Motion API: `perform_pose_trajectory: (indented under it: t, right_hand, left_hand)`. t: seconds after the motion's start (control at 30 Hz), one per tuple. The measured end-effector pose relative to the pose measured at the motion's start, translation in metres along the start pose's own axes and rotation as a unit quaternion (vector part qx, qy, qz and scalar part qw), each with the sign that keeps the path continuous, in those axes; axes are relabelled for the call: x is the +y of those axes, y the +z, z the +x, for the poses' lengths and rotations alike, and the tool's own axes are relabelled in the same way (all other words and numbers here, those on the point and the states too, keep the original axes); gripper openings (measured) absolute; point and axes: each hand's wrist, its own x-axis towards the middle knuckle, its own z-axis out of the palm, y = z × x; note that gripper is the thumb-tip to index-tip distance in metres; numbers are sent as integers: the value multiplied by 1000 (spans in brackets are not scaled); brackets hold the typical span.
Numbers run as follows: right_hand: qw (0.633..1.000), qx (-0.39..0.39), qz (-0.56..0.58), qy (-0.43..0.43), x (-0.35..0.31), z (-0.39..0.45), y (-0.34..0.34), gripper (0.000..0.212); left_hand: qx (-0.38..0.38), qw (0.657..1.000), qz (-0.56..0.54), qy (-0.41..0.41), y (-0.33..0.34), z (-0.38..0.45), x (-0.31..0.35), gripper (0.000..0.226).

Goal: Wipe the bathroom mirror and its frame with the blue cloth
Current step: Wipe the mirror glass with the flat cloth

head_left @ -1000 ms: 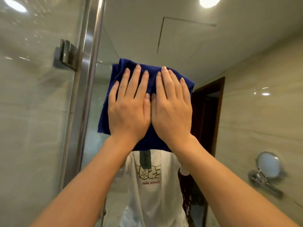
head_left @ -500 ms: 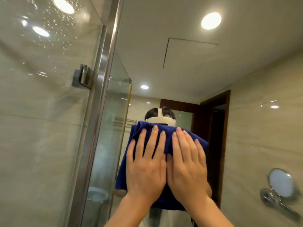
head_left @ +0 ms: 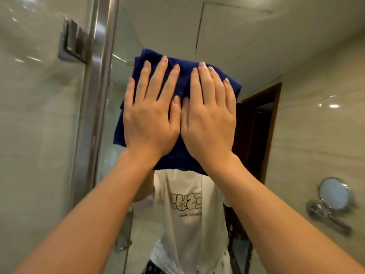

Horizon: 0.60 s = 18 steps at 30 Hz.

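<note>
Item, blue cloth [head_left: 183, 155]: we hold it flat against the bathroom mirror [head_left: 246, 46], folded to a rough square, high on the glass and near the mirror's left edge. Item, left hand [head_left: 151, 117] and right hand [head_left: 209, 119]: both lie side by side on the cloth, thumbs touching or nearly so, fingers straight and slightly spread, pressing rather than clutching; neither hand curls round the fabric. Change noted: half a second ago the cloth sat lower in our view and uncovered the top of the reflected head; a second ago it sat about where it sits now. We read this as one down-and-up stroke over the same band of glass, so the wipe is under way but confined to a small patch. Most of the mirror, and all of its frame, appears not yet covered; the frame itself we cannot pick out for certain. Item, steel door post [head_left: 98, 95] with hinge clamp [head_left: 74, 44] on the shower glass [head_left: 35, 135]: it stands just left of the cloth, apart from it. Item, reflected white T-shirt [head_left: 189, 224]: directly below the cloth. Item, round shaving mirror on its chrome arm [head_left: 333, 194]: low at the right, well apart from the hands; whether real or reflected we cannot tell. Item, dark wooden door frame [head_left: 274, 123]: seen right of the cloth. Containers: none that we can identify in this view, and so no contents to list.
</note>
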Motion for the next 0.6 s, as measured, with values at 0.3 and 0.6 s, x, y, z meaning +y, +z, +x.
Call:
perform_pose_trajectory:
  t: [0.3,0.6]
  right_hand:
    - [993,-75,61,-61,-70,-137,-10,48]
    - [989,-111,86,-53,-56,-198,-29,50]
  left_hand:
    - [-29,997,35,-56,-26,-162,-39,54]
    - [-78,994,39,-61,-25,-223,-19,57]
